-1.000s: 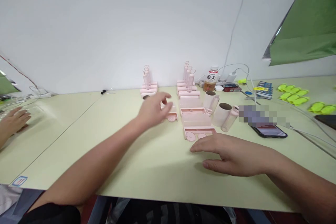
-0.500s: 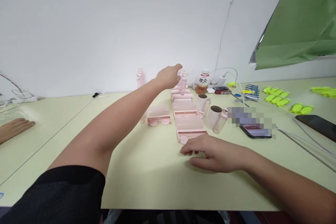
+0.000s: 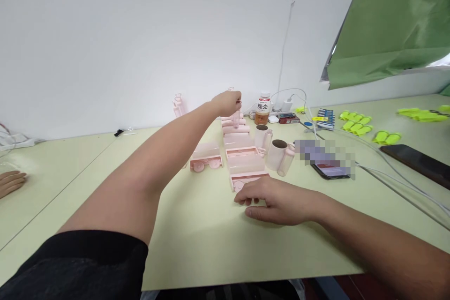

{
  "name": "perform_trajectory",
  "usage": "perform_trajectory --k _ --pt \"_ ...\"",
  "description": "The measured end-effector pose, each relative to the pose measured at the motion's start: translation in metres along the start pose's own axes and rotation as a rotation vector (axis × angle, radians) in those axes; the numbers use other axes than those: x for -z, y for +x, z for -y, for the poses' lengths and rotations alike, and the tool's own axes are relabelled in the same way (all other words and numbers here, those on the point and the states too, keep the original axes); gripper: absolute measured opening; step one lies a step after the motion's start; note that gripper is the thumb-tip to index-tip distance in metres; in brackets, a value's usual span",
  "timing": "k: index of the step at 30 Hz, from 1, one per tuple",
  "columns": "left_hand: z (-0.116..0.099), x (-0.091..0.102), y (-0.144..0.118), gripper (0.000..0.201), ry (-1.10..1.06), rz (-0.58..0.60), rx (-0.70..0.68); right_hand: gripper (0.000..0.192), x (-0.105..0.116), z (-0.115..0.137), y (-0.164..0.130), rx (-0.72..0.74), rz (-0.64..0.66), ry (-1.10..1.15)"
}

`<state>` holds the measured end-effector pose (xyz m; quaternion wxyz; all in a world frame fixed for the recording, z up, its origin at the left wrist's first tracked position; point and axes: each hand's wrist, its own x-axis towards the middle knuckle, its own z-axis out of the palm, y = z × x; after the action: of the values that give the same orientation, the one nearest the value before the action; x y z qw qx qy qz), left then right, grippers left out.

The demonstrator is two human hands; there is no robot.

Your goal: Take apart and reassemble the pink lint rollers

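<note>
Stretching across the pale green table (image 3: 197,243), the person's left arm reaches to the far row of pink parts by the wall, where the left hand (image 3: 227,102) closes its fingers around a slim pink handle piece (image 3: 236,117) standing upright on the rear stack; the grip looks pinched, though the distance blurs it. Nearer, the right hand (image 3: 277,199) lies flat and relaxed on the tabletop, holding nothing, fingertips just beside the closest pink tray (image 3: 246,179). Two pale rollers (image 3: 279,155) stand right of the trays, a phone (image 3: 332,168) beyond them, and a drink bottle (image 3: 263,108) near the wall.
</note>
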<state>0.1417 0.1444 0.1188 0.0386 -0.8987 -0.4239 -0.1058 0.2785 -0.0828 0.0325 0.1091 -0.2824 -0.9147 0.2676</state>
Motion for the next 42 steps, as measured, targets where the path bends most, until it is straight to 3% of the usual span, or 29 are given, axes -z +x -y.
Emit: perform_trajectory --k 12,17,20,29,38,42 --pt "0.060 0.038 -0.028 0.021 0.020 -0.093 0.080 0.025 -0.002 -0.006 0.000 -0.012 -0.031 0.030" --pt "0.072 0.058 -0.044 0.021 -0.029 -0.221 0.102 0.024 -0.003 -0.009 0.001 -0.027 -0.043 0.031" --pt "0.075 0.065 -0.051 0.021 -0.008 -0.237 0.101 0.023 -0.004 -0.011 0.002 -0.042 -0.045 0.037" --pt "0.078 0.050 -0.054 0.021 0.126 -0.097 0.152 0.024 -0.005 -0.012 0.002 -0.041 -0.050 0.028" --pt "0.072 0.049 -0.043 0.025 0.178 -0.062 0.120 0.024 -0.003 -0.011 0.001 -0.056 -0.030 0.020" --pt "0.071 0.053 -0.039 0.023 0.229 -0.102 0.166 0.024 -0.004 -0.010 0.001 -0.058 -0.030 0.008"
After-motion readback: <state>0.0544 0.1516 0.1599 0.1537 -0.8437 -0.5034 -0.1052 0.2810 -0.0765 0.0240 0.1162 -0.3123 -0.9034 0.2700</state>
